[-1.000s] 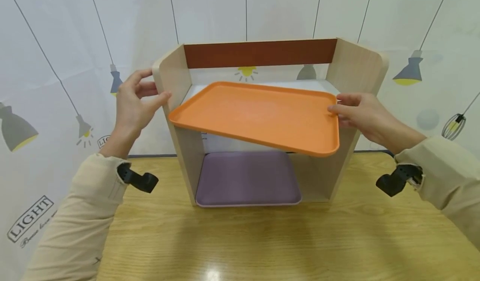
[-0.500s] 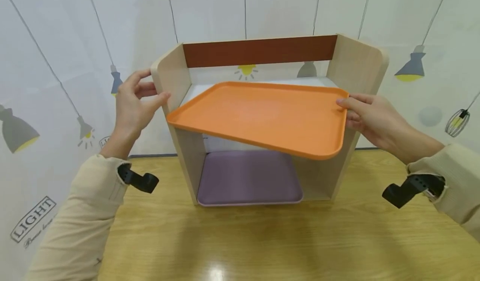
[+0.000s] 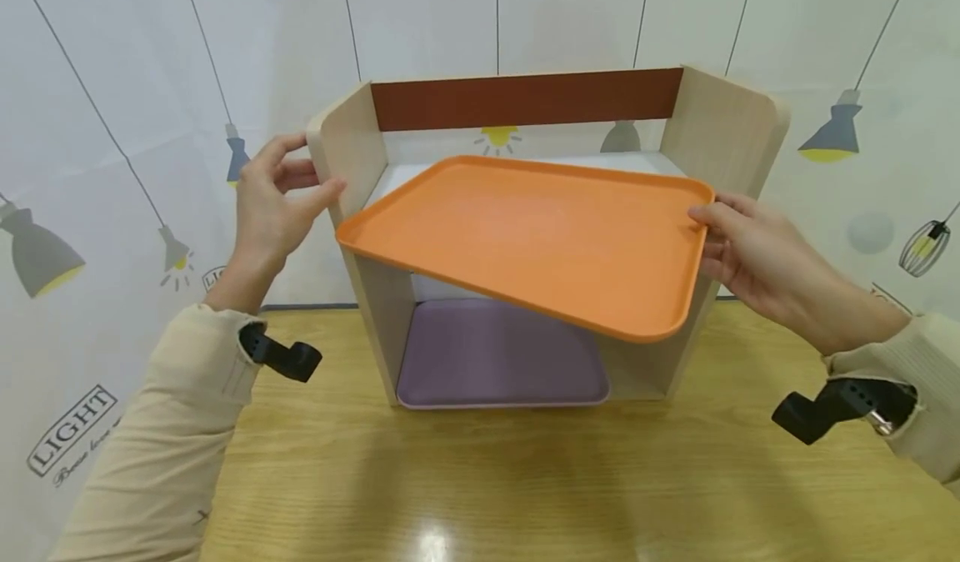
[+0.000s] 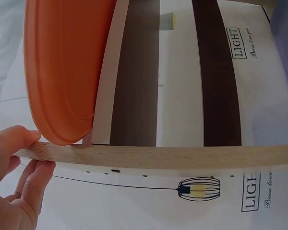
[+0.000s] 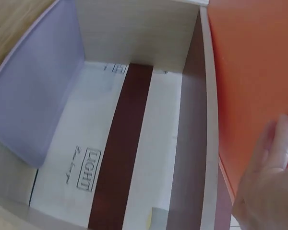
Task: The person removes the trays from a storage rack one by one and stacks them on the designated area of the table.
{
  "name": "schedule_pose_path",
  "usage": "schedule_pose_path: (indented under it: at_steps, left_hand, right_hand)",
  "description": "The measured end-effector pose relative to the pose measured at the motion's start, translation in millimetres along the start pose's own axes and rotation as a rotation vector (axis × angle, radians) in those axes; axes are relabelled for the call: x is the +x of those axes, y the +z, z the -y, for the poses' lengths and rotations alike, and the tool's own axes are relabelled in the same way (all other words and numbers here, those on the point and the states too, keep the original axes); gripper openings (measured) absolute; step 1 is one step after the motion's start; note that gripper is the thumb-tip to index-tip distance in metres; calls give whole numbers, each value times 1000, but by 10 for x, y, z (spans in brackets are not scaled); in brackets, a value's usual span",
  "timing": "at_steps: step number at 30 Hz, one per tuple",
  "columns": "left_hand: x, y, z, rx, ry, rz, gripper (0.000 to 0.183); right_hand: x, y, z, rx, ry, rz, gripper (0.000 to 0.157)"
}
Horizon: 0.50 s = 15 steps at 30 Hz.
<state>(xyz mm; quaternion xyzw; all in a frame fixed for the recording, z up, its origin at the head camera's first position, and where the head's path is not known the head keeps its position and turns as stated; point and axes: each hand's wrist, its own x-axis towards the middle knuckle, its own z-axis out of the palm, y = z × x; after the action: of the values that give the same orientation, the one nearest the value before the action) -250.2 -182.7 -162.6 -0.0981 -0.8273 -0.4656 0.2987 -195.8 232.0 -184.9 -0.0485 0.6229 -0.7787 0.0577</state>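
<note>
An orange tray (image 3: 525, 237) lies slanted at the upper level of a small wooden shelf unit (image 3: 633, 362), its near right corner jutting out past the front. My right hand (image 3: 772, 262) pinches the tray's right edge, thumb on top; in the right wrist view the fingers of that hand (image 5: 266, 196) lie against the tray's underside (image 5: 254, 62). My left hand (image 3: 273, 208) grips the unit's left side panel, and the left wrist view has thumb and fingers on either side of the panel's edge (image 4: 173, 155). The tray's left corner sits close beside that panel.
A purple tray (image 3: 502, 353) sits on the unit's lower level, toward the left. A red-brown board (image 3: 525, 102) spans the back at the top. The unit stands on a wooden table (image 3: 480, 479) before a white wall covering (image 3: 570, 20) printed with lamps.
The right hand has drawn the orange tray's right end rightward and toward me, and its near right corner hangs lower. The left hand keeps its hold on the side panel.
</note>
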Motion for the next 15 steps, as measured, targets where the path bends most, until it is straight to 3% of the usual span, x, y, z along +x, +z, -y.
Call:
schedule_pose_path:
  at_steps: [8,15]
  left_hand:
    - [8,7,4,-5,3,1,48]
    - [26,6,22,-2,15,5,48]
  right_hand:
    - [-35,5,-78,274,-61,27,44]
    - [-105,-148,-134,380,-45,42,63]
